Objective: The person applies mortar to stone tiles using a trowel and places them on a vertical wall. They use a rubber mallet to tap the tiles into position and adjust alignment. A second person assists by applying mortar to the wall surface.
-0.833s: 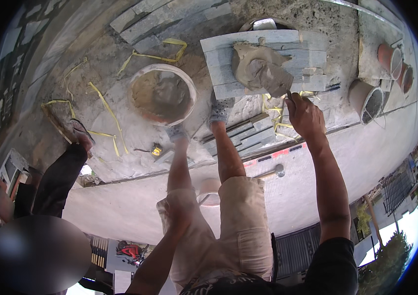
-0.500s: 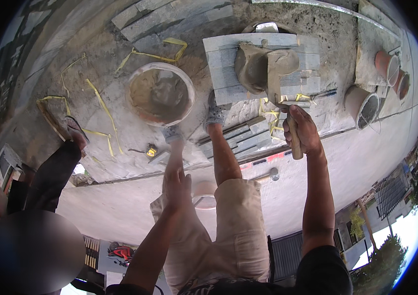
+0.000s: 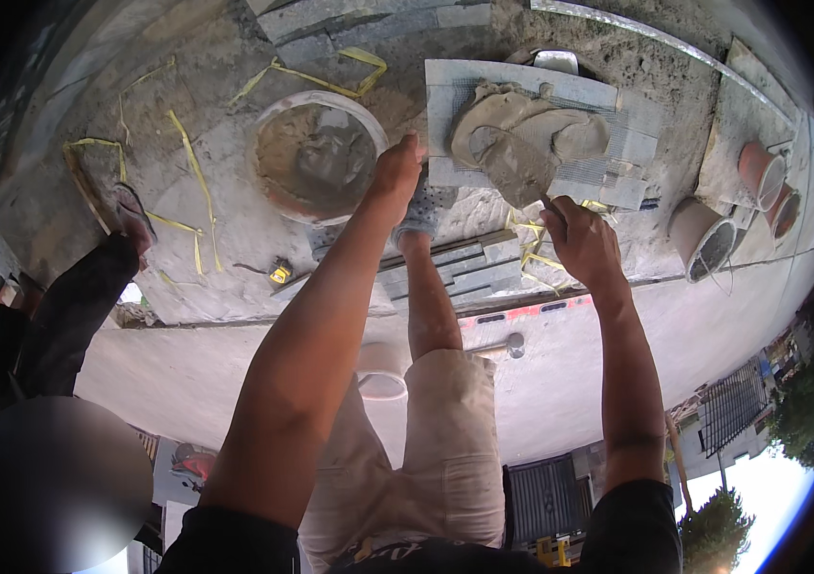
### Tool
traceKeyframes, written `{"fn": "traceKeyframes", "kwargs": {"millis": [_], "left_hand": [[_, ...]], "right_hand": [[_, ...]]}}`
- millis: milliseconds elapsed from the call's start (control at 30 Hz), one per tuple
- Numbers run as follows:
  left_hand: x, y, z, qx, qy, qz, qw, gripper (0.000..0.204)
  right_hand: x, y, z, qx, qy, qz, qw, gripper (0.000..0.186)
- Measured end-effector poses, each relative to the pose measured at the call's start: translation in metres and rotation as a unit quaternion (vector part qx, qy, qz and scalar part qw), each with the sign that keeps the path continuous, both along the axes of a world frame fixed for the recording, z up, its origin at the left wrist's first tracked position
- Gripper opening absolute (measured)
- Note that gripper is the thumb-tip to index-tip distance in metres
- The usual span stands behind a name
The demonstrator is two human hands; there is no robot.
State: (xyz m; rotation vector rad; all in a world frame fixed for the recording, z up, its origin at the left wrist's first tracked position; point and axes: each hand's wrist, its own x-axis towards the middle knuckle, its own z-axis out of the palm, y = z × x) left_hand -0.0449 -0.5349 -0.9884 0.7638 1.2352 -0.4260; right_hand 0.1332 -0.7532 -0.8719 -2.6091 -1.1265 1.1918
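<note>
My right hand (image 3: 584,241) is closed round the handle of a trowel, whose mortar-coated blade (image 3: 514,170) lies in the grey mortar (image 3: 498,117). Under that mortar is a grey stone-strip panel (image 3: 445,84) with mesh on its face. My left hand (image 3: 397,174) reaches out to the panel's left edge, very near or touching it; its fingers are partly hidden, so their grip is unclear. Left of that hand stands a round tub (image 3: 264,182) containing wet mortar.
Stacked stone strips (image 3: 445,268) lie by my feet, with yellow strapping (image 3: 198,172) scattered about. A tape measure (image 3: 280,272) and a hammer (image 3: 514,346) lie nearer me. Buckets (image 3: 689,230) stand at right. Another person's leg (image 3: 82,306) is at left.
My left hand has swung forward from above my leg to the panel's left edge. The trowel blade has gone from upright over the mortar to lying flatter in it.
</note>
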Motion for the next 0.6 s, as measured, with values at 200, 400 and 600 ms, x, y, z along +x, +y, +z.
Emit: {"fn": "traceKeyframes", "kwargs": {"millis": [200,400,600], "left_hand": [[-0.003,-0.001,-0.015,-0.043,-0.042,0.054,0.997,0.082],[0.013,0.004,0.005,-0.057,-0.023,0.068,0.996,0.088],[0.004,0.012,-0.003,-0.103,-0.02,0.088,0.991,0.094]], "right_hand": [[0.026,0.007,0.013,0.06,-0.065,-0.065,0.994,0.024],[0.028,0.052,0.013,-0.068,0.309,-0.332,0.889,0.041],[0.055,0.062,0.019,-0.137,0.297,-0.194,0.925,0.034]]}}
